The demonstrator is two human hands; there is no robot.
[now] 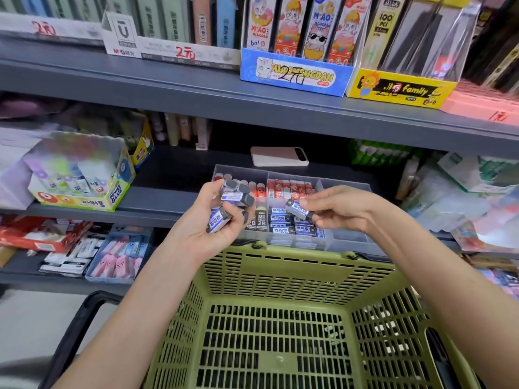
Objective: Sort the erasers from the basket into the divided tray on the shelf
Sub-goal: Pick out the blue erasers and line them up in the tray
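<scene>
My left hand (213, 220) curls round a stack of grey erasers (238, 196); my right hand (345, 210) pinches one eraser (298, 210) just above the divided tray (351, 237), the green basket (280, 265) below both wrists.

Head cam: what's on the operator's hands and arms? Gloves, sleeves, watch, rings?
Nothing worn that shows. The left hand and right hand are bare: no gloves or rings visible. The left forearm and right forearm are uncovered to the frame's edge, no sleeve, watch or bracelet in view.

Head view, downward, close over basket (280, 265)
</scene>
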